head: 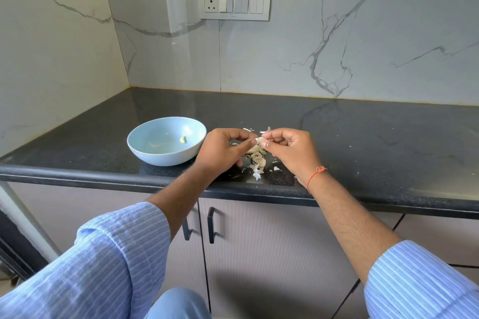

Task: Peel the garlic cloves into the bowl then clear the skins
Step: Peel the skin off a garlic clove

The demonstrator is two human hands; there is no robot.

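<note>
1. Right now both my hands pinch one garlic clove [259, 140] between them: my left hand [220, 152] holds it with thumb and curled fingers, my right hand [293, 151] grips its other end, thumb tip against the skin
2. Just beneath that pinch, on the dark countertop [363, 137], lies the rest of the garlic [258, 159], a small clump with unpeeled cloves
3. Around and below the clump, loose skins [256, 175] are scattered, with a few flakes beyond my knuckles too
4. Left of my left hand, just beside it, stands the pale blue bowl [145, 152], holding one peeled clove [183, 139]
5. By my judgement I am early on: one clove done, one in hand, more waiting, and clearing the skins not yet begun
</note>
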